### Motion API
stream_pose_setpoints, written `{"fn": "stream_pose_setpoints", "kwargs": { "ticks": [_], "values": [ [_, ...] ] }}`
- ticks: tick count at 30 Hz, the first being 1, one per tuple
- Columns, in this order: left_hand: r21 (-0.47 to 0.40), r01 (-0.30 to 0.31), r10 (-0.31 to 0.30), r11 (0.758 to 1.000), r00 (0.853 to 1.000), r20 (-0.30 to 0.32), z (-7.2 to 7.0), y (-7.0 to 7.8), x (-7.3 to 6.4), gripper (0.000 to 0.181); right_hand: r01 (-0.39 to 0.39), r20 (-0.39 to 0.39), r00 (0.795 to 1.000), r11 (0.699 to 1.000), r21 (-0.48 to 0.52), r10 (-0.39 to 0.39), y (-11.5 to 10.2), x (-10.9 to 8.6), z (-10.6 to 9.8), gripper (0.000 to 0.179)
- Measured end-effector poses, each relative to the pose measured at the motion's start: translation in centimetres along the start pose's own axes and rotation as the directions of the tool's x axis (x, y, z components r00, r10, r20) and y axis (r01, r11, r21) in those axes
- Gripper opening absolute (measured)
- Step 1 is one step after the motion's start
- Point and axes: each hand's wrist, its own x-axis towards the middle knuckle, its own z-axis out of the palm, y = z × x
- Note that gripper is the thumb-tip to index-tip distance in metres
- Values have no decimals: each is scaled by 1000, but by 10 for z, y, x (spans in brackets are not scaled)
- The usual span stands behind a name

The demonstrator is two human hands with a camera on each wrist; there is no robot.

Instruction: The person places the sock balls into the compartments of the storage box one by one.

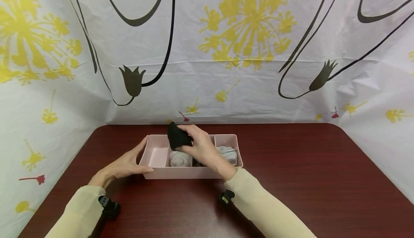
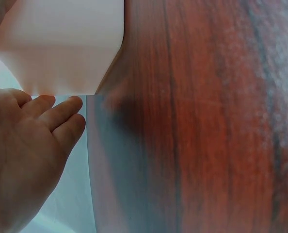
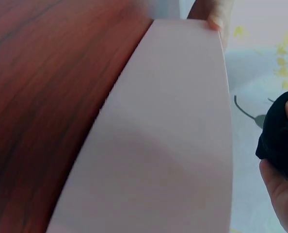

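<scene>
A long, pale pink divided box (image 1: pixel 181 173) lies on the table. My left hand (image 1: pixel 127 163) holds its left end, thumb at the front rim and fingers (image 2: pixel 61 114) against the end wall. Above the box my right hand (image 1: pixel 202 146) pinches a rolled black sock (image 1: pixel 178 137) between thumb and fingers; the right wrist view also shows this sock (image 3: pixel 280 133). Under the sock, a rolled light grey sock (image 1: pixel 180 159) sits in the second compartment. A pale blue-grey folded sock (image 1: pixel 228 154) lies in the right-end compartment. My right hand and wrist partly hide the compartments between.
The leftmost compartment (image 1: pixel 158 156) shows its bare floor. A dark red wood-grain table (image 1: pixel 291 180) extends around the box. Behind the table's far edge hangs a white patterned curtain (image 1: pixel 181 101). Both wrists carry small black devices (image 1: pixel 110 207).
</scene>
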Motion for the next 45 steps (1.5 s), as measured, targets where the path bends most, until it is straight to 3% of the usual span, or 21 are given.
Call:
{"fn": "stream_pose_setpoints", "kwargs": {
  "ticks": [14,21,29,36,41,45],
  "values": [
    [-17,23,-23,1000,1000,18,2,1,2,111,-33,12,999,999,6,33,-12,7,26,51],
    [-14,40,-40,999,999,17,3,-1,1,110,-89,11,996,996,29,89,-14,10,38,50],
    [-15,15,-14,1000,1000,18,3,0,1,109,-142,1,990,990,14,142,-16,14,51,49],
    [-24,11,-10,1000,999,34,4,-1,1,107,-132,13,991,990,-44,133,-23,18,62,49],
    [-52,-54,55,997,998,28,4,-3,2,102,-114,26,993,988,-107,117,-24,19,69,49],
    [-62,-65,66,996,998,24,4,-3,3,98,-109,59,991,982,-152,119,-25,19,73,50]
  ]
}}
